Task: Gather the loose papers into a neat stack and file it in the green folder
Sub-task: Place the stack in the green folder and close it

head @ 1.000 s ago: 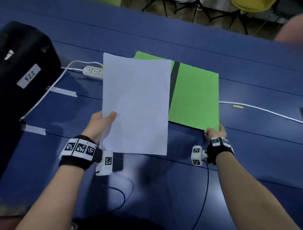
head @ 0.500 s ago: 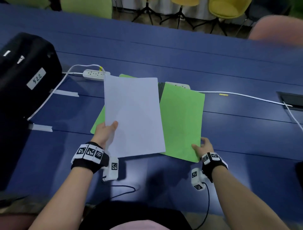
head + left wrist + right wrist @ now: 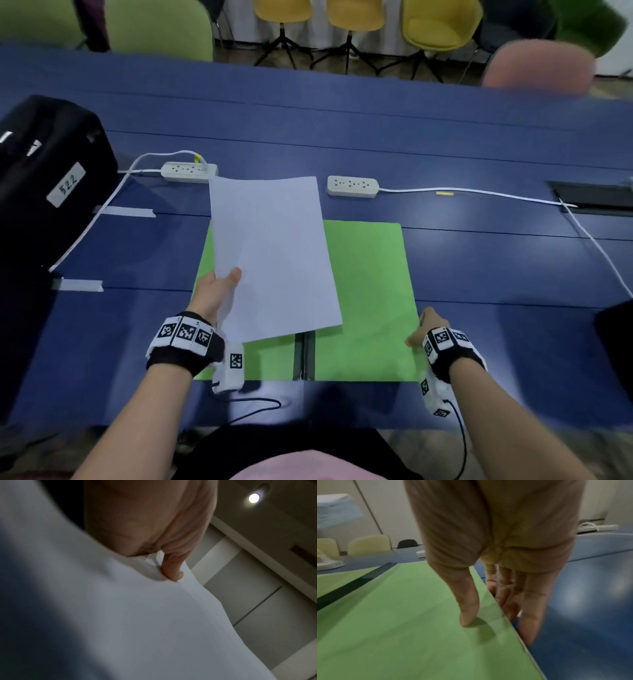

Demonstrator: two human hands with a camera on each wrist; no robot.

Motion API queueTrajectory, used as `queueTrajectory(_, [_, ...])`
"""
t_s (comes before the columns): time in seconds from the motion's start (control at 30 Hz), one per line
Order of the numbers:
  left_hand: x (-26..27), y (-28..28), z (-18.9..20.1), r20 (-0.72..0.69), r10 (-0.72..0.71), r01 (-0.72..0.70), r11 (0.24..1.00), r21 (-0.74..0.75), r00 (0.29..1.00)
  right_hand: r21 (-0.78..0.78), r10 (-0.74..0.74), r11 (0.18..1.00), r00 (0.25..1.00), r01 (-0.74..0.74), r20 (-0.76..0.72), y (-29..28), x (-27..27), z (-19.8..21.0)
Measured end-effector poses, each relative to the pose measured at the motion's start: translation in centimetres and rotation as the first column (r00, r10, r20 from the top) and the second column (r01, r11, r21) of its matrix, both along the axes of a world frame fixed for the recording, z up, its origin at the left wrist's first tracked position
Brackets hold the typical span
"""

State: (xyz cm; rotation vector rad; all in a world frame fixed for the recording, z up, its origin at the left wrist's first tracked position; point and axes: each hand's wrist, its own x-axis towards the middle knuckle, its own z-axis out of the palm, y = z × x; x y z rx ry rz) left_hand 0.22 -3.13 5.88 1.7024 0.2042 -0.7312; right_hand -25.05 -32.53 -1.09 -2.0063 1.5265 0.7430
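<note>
With your right hand (image 3: 425, 329) pinching the green folder (image 3: 366, 291) open at its right edge, lower the paper stack (image 3: 274, 253) gripped in your left hand (image 3: 215, 291) squarely onto it.

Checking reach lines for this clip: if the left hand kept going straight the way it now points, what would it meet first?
The left hand, pinching the paper stack, points away across the table. Straight on, it would probably meet the left power strip first. Depth is unclear, and the raised hand might pass over it.

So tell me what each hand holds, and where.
Left hand pinches the paper stack at its left edge; right hand grips the green folder at its right edge.
</note>
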Motion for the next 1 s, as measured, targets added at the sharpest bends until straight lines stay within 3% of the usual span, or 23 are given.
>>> queueTrajectory(0.1, [-0.8, -0.6, -0.4, -0.029, -0.048, 0.048, 0.999, 0.006, 0.998, -0.143, 0.044, 0.989, 0.997, -0.034, 0.068, 0.4, 1.4, 1.6])
queueTrajectory(0.17, [-1.2, -1.2, -0.4, -0.022, -0.084, 0.084, 0.996, 0.013, 0.996, -0.168, 0.059, 0.986, 0.944, -0.004, 0.324, 1.2, 3.4, 3.1])
queueTrajectory(0.23, [-1.8, -2.0, -0.1, -0.033, -0.128, 0.128, 0.992, 0.002, 0.991, 0.073, -0.078, 0.996, 0.783, 0.042, 0.617, 2.4, 5.9, 4.3])
queueTrajectory(0.27, [-2.0, -2.3, -0.2, -0.037, -0.148, 0.147, 0.989, -0.010, 0.988, 0.240, -0.187, 0.970, 0.704, 0.024, 0.685, 3.1, 6.9, 4.7])
queueTrajectory(0.33, [-2.4, -2.8, -0.1, -0.062, -0.186, 0.184, 0.982, -0.039, 0.981, 0.475, -0.365, 0.880, 0.633, -0.005, 0.683, 4.3, 7.9, 4.6])
queueTrajectory(0.47, [-3.1, -3.4, 0.1, -0.070, -0.308, 0.299, 0.947, -0.118, 0.949, 0.732, -0.556, 0.678, 0.611, -0.058, 0.563, 5.4, 7.3, 2.9])
queueTrajectory(0.5, [-3.1, -3.5, 0.4, -0.061, -0.323, 0.311, 0.939, -0.150, 0.945, 0.737, -0.566, 0.674, 0.602, -0.057, 0.564, 5.7, 7.3, 2.5])
queueTrajectory(0.6, [-2.5, -3.7, 0.6, -0.011, -0.322, 0.315, 0.933, -0.175, 0.947, 0.611, -0.515, 0.791, 0.547, 0.008, 0.660, 6.4, 8.3, 2.6])
queueTrajectory(0.7, [-2.7, -5.2, 0.1, 0.041, -0.320, 0.323, 0.935, -0.144, 0.946, 0.518, -0.487, 0.848, 0.551, 0.112, 0.678, 6.1, 8.6, 2.3])
queueTrajectory(0.83, [-2.0, -6.4, -1.9, 0.078, -0.325, 0.320, 0.945, 0.074, 0.942, 0.447, -0.464, 0.876, 0.573, 0.182, 0.676, 4.3, 7.6, 3.0])
queueTrajectory(0.9, [-0.1, -4.2, -3.4, 0.102, -0.252, 0.209, 0.926, 0.314, 0.962, 0.387, -0.442, 0.892, 0.619, 0.232, 0.649, 2.4, 6.4, 2.7])
queueTrajectory(1.0, [2.4, 2.0, -5.6, 0.076, -0.186, 0.076, 0.690, 0.720, 0.980, 0.303, -0.414, 0.909, 0.703, 0.285, 0.579, 0.3, 4.5, 2.3])
